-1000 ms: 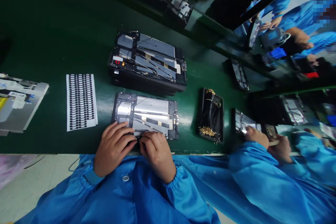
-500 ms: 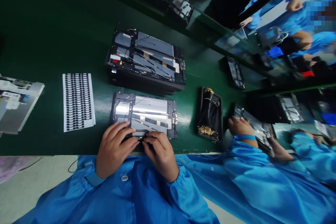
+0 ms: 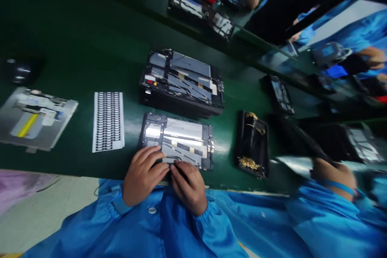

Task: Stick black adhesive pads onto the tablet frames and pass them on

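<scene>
The head-worn camera looks forward and down from above the person's chest, so the flat black tablet frame with silver panels sits just below the middle of the view, seen close and from above. Nearer than that frame, along the bottom edge, is the person's own bright blue smock. Beyond the frame, the dark green workbench runs toward the top of the view, its far side slanting upward to the right. Past that slanting side, smaller and farther off, are blue-sleeved co-workers.
</scene>
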Demonstrator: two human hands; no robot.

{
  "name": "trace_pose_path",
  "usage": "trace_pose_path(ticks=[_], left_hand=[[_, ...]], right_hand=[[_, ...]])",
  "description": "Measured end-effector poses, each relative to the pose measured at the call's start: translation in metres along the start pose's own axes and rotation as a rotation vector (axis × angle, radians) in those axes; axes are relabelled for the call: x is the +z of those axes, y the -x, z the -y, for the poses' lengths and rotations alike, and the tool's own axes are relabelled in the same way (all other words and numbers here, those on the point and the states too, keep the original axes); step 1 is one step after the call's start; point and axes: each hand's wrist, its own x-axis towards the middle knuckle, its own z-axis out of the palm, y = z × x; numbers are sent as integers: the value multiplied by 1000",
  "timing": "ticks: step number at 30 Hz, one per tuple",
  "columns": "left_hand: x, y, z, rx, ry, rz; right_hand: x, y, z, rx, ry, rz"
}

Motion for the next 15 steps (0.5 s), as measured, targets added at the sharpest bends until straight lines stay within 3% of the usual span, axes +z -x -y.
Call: trace_pose_path(ticks=[4,8,10,12,15], left_hand=[[-18,6,1,-10,49,-83],[-56,19,30,-150,-96,-154],[-74,26,53,-239,-188,-143],[-85,31,73,-300,-247,-61],[-88,36,90,-327,-301,75]], right_hand=[[4,7,0,-61,62,2],[0,-8,8,-41,119,-12],[-1,-29,17,-12,63,8],[6,-59,28,-13,-28,75],[33,-109,46,-105,-51,243]])
